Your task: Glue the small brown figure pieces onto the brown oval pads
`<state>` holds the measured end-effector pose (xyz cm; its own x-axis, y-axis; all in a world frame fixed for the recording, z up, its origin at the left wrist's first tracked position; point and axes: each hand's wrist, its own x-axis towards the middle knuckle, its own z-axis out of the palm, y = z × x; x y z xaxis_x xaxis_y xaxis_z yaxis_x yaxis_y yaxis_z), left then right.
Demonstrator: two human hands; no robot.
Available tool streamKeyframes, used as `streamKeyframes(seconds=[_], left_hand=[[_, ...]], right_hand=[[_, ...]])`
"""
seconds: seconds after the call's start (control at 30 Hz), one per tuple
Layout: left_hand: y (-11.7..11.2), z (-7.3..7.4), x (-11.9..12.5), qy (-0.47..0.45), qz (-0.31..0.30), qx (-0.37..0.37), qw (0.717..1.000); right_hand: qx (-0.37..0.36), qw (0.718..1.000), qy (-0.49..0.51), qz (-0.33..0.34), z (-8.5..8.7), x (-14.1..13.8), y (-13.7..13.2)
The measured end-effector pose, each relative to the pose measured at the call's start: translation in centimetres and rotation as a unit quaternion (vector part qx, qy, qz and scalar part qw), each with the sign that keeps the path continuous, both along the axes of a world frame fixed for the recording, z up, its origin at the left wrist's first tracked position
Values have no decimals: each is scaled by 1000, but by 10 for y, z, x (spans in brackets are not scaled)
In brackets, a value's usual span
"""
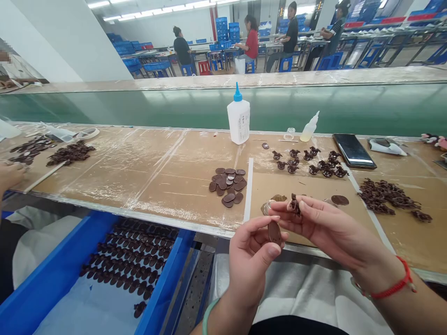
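Note:
My left hand (248,265) pinches a brown oval disc (274,233) between thumb and fingers. My right hand (324,228) holds a small dark brown moulded figure (295,204) at its fingertips, just above the disc and apart from it. Behind my hands, a small transparent dish (267,207) and a loose brown disc (340,200) lie on the tan work board (307,188). A pile of similar oval discs (226,186) lies to the left. Several small figures (310,163) stand in a loose group beyond my hands.
A white glue bottle with a blue cap (238,120), a small squeeze bottle (309,127) and a phone (354,150) stand at the bench's back. A blue tray (70,246) of lined-up pieces sits below left. A co-worker's hand (10,176) enters at left.

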<state>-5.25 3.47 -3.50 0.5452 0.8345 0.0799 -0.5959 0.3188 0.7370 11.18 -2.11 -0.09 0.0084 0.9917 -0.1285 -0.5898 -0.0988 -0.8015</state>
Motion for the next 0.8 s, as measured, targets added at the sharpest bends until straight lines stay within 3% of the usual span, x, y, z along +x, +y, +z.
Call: streamKeyframes(seconds=[0.17,0.37,0.8], left_hand=[[-6,13,7,-5,16,42,999],[-12,17,11,12,28,55,998],[-16,12,18,32,32,71,996]], right_hand=[[26,998,50,9,8,-8,-9],[28,998,49,-7,9,-7,-17],[37,990,-108,-88,11,-5,-29]])
